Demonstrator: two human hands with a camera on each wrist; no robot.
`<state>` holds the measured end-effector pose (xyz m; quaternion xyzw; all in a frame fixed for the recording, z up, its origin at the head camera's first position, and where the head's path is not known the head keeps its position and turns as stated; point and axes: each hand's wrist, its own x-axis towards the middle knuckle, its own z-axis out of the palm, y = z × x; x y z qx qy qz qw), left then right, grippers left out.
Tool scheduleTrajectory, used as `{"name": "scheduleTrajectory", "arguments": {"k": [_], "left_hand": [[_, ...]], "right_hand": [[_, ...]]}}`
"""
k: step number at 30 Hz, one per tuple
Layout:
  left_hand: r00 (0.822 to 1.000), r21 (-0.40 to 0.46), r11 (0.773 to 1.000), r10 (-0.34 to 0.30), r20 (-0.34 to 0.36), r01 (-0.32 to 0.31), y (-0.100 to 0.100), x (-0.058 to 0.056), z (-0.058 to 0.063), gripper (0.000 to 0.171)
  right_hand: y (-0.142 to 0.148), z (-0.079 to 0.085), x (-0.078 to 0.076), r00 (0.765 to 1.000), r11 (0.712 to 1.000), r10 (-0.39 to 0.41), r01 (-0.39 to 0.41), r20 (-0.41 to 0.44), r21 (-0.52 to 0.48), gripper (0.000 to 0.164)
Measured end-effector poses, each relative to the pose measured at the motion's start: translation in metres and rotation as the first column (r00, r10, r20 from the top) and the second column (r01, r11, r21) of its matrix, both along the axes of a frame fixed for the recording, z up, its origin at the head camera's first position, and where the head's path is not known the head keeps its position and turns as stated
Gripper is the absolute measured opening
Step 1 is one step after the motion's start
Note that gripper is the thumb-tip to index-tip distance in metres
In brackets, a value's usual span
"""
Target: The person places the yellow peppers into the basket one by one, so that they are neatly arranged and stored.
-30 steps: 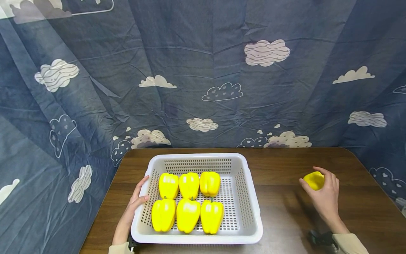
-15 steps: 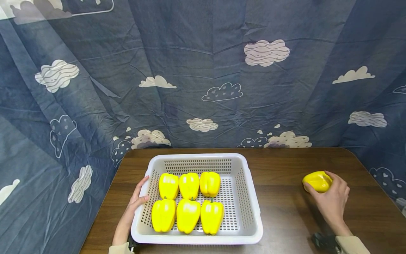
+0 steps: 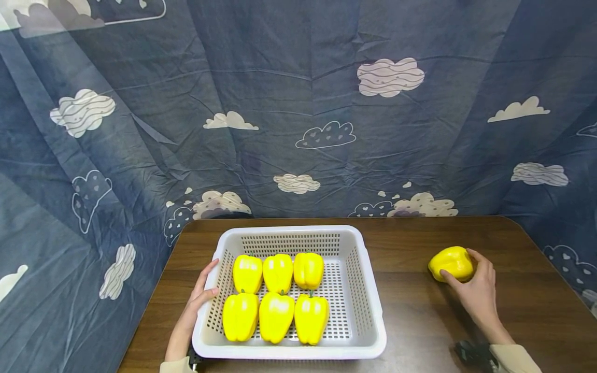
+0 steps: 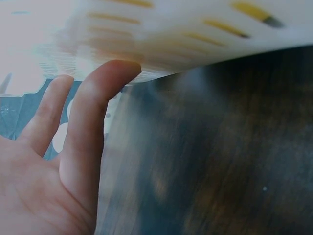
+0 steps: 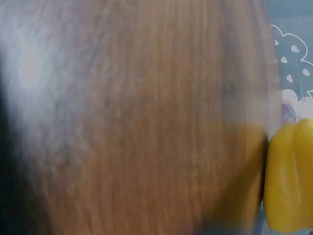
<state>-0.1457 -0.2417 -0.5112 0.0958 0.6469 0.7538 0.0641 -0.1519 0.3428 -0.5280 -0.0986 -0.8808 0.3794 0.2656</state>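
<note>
My right hand (image 3: 480, 294) grips a glossy yellow bell pepper (image 3: 450, 263) over the right part of the table, thumb along its near side and a finger at its far end. In the right wrist view this bell pepper (image 5: 291, 181) shows at the right edge, its shadow on the wood. At the left, my left hand (image 3: 190, 306) rests against the side of a white perforated plastic basket (image 3: 373, 311). Up close in the left wrist view, the thumb (image 4: 88, 127) presses on the basket's wall (image 4: 161, 36). Several more yellow bell peppers (image 3: 276, 317) sit in the basket in two rows.
The brown wooden table (image 3: 410, 321) carries the basket at its left half. Behind it hangs a dark blue curtain (image 3: 280, 83) printed with clouds, falling right at the table's back edge. A dark strap (image 3: 473, 355) is on the right wrist.
The right hand first shifted right, then came back left, and the bell pepper has turned so that more of it shows. The left hand, basket and peppers in it stay put.
</note>
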Motion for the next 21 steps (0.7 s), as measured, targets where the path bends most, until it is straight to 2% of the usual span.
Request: {"name": "scheduleTrajectory", "arguments": {"k": [8,14,21], "left_hand": [[1.0,0.006,1.0,-0.015,-0.01,0.015,-0.001,-0.001,-0.001,0.068],[1.0,0.004,1.0,-0.023,-0.014,0.023,-0.001,-0.001,-0.001,0.068],[1.0,0.006,1.0,-0.02,-0.002,0.02,-0.002,0.0,0.001,0.068]], "right_hand": [[-0.002,-0.005,-0.004,0.999,0.999,0.036,-0.036,-0.007,-0.008,0.088],[-0.005,-0.009,-0.005,0.994,0.997,0.07,-0.068,0.079,-0.021,0.095],[-0.013,-0.011,-0.01,0.982,0.992,0.125,-0.122,0.14,-0.035,0.096]]}}
